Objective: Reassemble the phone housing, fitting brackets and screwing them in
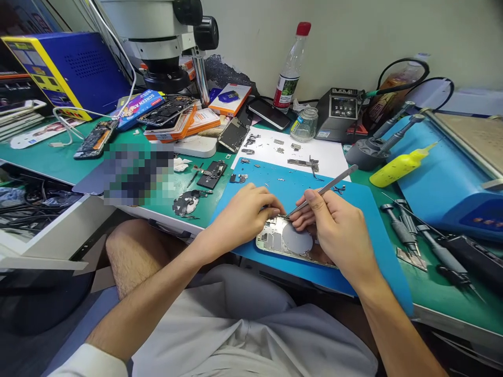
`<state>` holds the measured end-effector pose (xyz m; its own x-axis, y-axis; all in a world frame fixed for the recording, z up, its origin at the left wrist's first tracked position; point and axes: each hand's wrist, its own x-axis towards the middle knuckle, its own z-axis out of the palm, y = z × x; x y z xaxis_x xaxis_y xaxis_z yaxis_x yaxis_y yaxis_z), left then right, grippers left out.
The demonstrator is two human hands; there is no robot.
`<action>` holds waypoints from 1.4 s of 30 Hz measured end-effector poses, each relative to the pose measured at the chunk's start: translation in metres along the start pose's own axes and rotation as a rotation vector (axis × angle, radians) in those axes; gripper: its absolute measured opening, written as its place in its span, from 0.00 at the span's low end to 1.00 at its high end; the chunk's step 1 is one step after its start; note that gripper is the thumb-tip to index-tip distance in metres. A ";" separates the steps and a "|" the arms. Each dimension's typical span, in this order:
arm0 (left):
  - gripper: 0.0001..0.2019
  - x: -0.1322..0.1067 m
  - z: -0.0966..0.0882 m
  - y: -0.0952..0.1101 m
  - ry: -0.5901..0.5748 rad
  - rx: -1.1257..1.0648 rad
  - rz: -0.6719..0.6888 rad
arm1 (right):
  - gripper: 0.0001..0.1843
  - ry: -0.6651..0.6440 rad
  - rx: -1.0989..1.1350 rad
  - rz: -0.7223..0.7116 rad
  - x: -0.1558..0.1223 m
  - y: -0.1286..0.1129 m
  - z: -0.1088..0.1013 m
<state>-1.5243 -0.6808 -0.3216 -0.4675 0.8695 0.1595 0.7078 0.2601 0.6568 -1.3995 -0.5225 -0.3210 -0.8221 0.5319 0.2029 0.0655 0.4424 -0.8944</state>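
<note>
A stripped phone housing with a round pale disc on its inner face lies on the blue mat near the front edge. My left hand is closed at the housing's far left edge, its thumb and fingertips bent together there. My right hand holds metal tweezers like a pen. Their tip points down and left to the housing's far edge, close to my left fingertips. What lies right between the tip and those fingers is too small to tell. The right fingers cover part of the housing.
A white sheet with small phone parts lies behind the blue mat. A battery and a coil part sit left. Screwdrivers and a yellow bottle stand right. A microscope rises at the back; an open drawer juts out left.
</note>
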 end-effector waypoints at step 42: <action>0.08 0.000 -0.001 0.019 -0.004 0.308 0.056 | 0.18 0.037 -0.066 -0.141 -0.010 0.002 -0.002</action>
<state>-1.5112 -0.6768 -0.3080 -0.4215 0.8876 0.1858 0.8598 0.3260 0.3931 -1.3905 -0.5254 -0.3236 -0.8045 0.4871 0.3399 -0.0109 0.5601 -0.8284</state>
